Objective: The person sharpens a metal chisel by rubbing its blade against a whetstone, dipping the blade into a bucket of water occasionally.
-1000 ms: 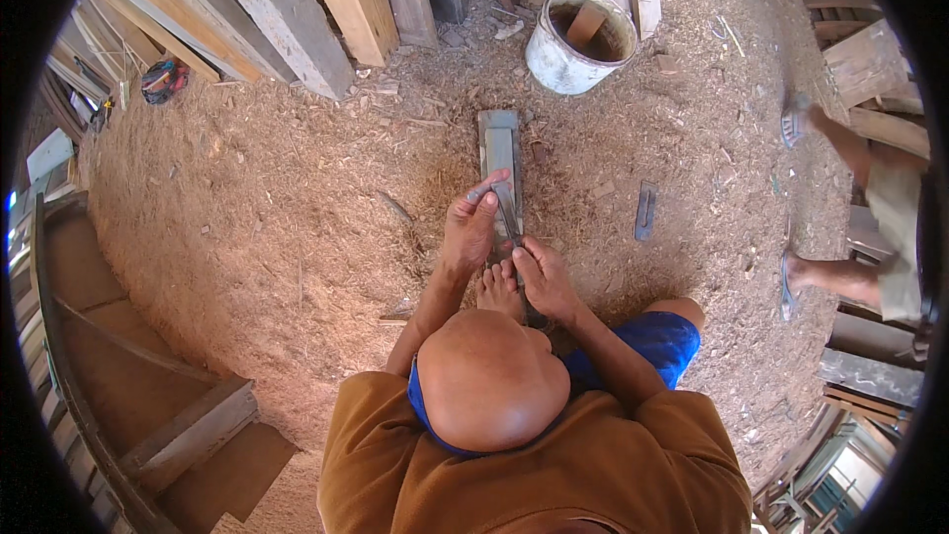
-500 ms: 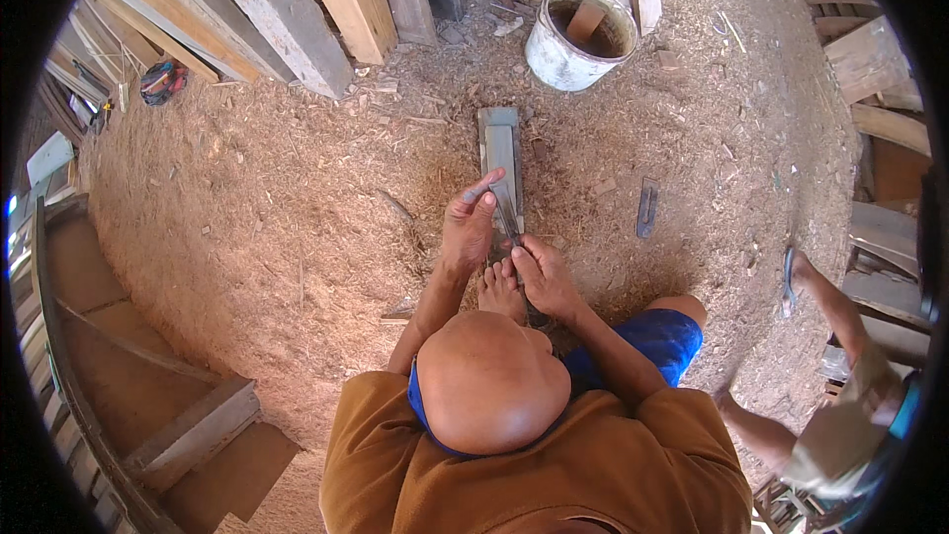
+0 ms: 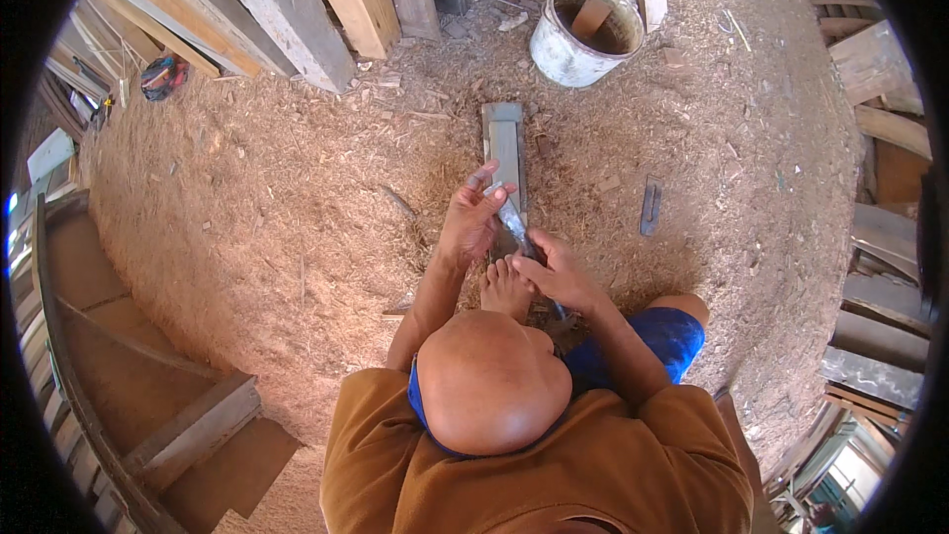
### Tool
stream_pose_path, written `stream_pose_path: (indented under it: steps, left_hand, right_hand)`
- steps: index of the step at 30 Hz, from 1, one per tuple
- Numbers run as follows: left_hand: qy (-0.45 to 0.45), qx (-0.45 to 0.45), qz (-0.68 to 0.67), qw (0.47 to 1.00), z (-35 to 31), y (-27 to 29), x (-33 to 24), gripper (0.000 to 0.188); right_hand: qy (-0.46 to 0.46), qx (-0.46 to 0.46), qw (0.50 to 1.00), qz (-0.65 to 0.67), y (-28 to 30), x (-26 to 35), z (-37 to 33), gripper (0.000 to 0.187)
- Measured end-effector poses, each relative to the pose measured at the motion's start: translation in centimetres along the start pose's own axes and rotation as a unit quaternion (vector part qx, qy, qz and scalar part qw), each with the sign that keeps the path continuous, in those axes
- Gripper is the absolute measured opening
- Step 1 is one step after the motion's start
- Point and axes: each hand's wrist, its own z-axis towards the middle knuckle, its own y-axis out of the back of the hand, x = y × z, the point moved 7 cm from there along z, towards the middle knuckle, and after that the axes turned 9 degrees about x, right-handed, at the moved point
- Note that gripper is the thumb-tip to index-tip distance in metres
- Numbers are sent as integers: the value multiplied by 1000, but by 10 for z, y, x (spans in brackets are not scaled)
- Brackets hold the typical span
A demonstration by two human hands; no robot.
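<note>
My left hand (image 3: 471,223) pinches the upper end of a long narrow metal blade, chisel-like (image 3: 512,221), between thumb and fingers. Its shiny face catches the light. My right hand (image 3: 560,273) is closed around the lower part of the same tool, and a bluish end sticks out below that hand. Just beyond the hands lies a long grey block like a sharpening stone (image 3: 504,148), set on a slightly wider base (image 3: 501,111). My bare foot (image 3: 506,291) is at the near end of the block, between my forearms.
A whitish bucket (image 3: 575,65) with a brown block in it stands beyond the block. To the right lies a dark slotted metal plate (image 3: 650,206). Timber planks (image 3: 277,10) lean at the far left. A curved wooden structure (image 3: 188,425) stands at left; boards (image 3: 875,336) are stacked right.
The tool has turned in my hands and its bright face now shows. My right hand has shifted slightly right and down. Another person at the lower right has mostly gone out of view.
</note>
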Motion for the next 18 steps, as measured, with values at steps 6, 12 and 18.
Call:
stream_pose_path:
  steps: [6,12,18]
  left_hand:
    - [83,-39,259,962,0,26,-2,50]
    - [89,-47,328,939,4,19,-14,44]
    - [30,-58,426,902,17,21,-45,45]
  right_hand:
    - [8,-46,996,-72,14,4,-16,67]
    - [-5,-37,998,-49,15,-3,-15,64]
    - [-85,-24,996,-20,26,0,1,62]
